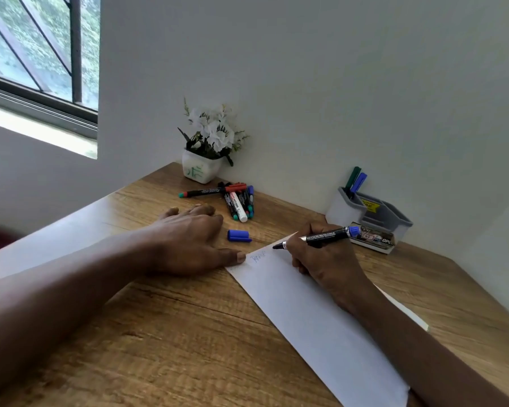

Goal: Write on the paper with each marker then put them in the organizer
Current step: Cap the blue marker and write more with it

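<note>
A white paper (312, 312) lies slanted on the wooden desk (174, 333). My right hand (323, 259) grips an uncapped black marker with a blue end (329, 235), its tip touching the paper's far corner beside faint blue writing (257, 257). My left hand (188, 239) lies flat on the desk, thumb pressing the paper's edge. The marker's blue cap (238, 235) rests on the desk between my hands. A pile of several markers (237, 201) lies further back. The grey organizer (368, 214) stands at the right against the wall and holds a green and a blue marker (355, 179).
A white pot of artificial flowers (207, 151) stands in the desk's back corner. A small printed box (373, 238) lies in front of the organizer. Walls close off the desk at the back and left, under a window (39, 54).
</note>
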Action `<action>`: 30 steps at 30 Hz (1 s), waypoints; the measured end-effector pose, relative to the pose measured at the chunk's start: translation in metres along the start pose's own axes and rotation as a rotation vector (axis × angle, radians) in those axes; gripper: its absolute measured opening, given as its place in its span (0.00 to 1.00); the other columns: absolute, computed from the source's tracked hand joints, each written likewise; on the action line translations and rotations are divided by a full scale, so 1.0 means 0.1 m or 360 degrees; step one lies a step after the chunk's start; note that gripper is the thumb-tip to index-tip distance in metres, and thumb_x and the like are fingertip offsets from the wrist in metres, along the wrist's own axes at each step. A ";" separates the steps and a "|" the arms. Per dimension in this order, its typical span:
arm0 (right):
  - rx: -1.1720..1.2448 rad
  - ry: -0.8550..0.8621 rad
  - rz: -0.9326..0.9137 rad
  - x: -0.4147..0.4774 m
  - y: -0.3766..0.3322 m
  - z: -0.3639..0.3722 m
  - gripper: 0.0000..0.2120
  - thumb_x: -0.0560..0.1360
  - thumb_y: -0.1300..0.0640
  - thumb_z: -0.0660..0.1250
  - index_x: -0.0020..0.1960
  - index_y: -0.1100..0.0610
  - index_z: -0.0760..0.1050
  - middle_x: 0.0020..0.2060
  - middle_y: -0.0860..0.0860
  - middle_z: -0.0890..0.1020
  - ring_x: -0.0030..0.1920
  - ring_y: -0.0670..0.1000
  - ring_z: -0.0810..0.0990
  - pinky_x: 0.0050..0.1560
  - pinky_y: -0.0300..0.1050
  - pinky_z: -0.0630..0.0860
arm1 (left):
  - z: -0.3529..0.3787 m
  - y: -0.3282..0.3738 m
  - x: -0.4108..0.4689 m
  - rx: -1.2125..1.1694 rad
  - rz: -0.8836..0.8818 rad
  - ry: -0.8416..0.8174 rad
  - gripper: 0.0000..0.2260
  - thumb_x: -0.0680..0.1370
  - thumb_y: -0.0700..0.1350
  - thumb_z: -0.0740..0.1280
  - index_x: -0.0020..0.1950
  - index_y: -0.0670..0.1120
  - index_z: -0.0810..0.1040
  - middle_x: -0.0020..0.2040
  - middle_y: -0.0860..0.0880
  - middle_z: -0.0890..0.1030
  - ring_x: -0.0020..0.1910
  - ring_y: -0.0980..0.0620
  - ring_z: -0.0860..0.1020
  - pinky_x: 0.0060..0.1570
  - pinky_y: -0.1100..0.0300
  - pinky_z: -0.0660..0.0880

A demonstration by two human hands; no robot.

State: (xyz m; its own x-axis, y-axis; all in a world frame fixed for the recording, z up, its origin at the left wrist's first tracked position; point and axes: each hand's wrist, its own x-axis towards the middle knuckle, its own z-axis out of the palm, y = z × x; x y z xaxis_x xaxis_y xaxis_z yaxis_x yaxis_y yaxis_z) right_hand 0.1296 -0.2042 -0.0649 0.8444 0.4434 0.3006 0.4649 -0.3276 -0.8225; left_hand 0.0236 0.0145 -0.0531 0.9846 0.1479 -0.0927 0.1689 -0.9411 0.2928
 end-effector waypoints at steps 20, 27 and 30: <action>-0.0037 0.0002 0.0013 0.03 0.01 0.00 0.09 0.71 0.58 0.74 0.33 0.54 0.78 0.25 0.49 0.78 0.29 0.48 0.74 0.35 0.45 0.71 | 0.01 -0.02 0.01 -0.0008 -0.0023 0.0003 0.42 0.74 0.73 0.58 0.82 0.54 0.55 0.84 0.52 0.51 0.82 0.49 0.53 0.80 0.45 0.53; -0.0093 0.0030 -0.0005 0.03 0.03 0.00 0.07 0.72 0.58 0.74 0.38 0.59 0.80 0.27 0.51 0.81 0.29 0.47 0.77 0.35 0.44 0.74 | 0.00 -0.03 0.01 -0.0014 -0.0022 0.0010 0.41 0.74 0.74 0.58 0.82 0.54 0.56 0.84 0.52 0.52 0.81 0.48 0.54 0.79 0.44 0.54; -0.0100 0.0056 -0.0001 0.04 0.04 0.00 0.09 0.72 0.57 0.73 0.38 0.62 0.79 0.26 0.50 0.79 0.29 0.47 0.76 0.35 0.45 0.73 | 0.00 -0.04 0.02 -0.0015 -0.0025 0.0007 0.42 0.73 0.74 0.58 0.82 0.55 0.56 0.84 0.52 0.51 0.81 0.48 0.54 0.79 0.44 0.54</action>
State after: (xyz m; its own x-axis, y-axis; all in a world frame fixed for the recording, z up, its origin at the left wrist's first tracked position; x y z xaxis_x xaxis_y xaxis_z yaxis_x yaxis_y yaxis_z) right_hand 0.1351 -0.2037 -0.0667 0.8524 0.4146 0.3186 0.4802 -0.3795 -0.7908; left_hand 0.0245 0.0180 -0.0547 0.9821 0.1639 -0.0929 0.1846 -0.9359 0.3001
